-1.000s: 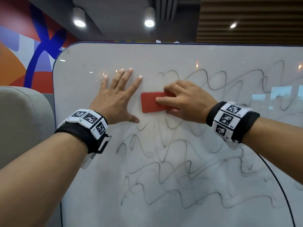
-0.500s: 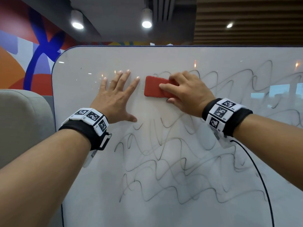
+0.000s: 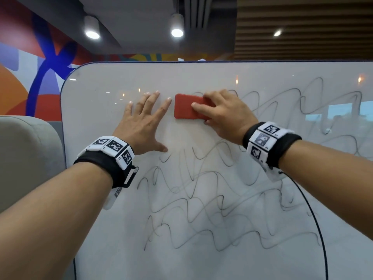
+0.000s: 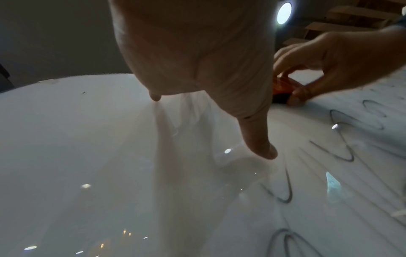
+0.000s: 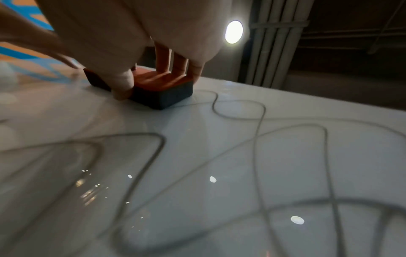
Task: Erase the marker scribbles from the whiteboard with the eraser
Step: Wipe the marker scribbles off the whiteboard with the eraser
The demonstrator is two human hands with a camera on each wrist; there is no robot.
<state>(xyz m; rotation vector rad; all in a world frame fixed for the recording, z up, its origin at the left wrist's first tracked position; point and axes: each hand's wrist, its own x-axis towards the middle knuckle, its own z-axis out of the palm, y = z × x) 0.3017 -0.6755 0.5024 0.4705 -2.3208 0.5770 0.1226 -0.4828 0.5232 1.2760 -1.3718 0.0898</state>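
Observation:
A red eraser (image 3: 185,107) with a dark felt base (image 5: 162,97) lies flat against the whiteboard (image 3: 105,229). My right hand (image 3: 224,116) grips it, thumb on its lower edge and fingers over the top. Black marker scribbles (image 3: 212,209) cover the board's middle and right; the patch below the eraser is wiped. My left hand (image 3: 143,122) is pressed flat on the board just left of the eraser, fingers spread, thumb (image 4: 259,140) touching the surface. From the left wrist view the eraser (image 4: 283,85) shows under the right hand.
A grey padded chair back (image 3: 26,158) stands left of the board. A colourful mural wall (image 3: 30,73) and ceiling lights (image 3: 177,32) are behind. A thin black cable (image 3: 314,223) hangs from my right wrist over the board's lower right.
My right hand has slid the eraser upward on the board over the last second, wiping the marks below it. The left hand has stayed flat in place.

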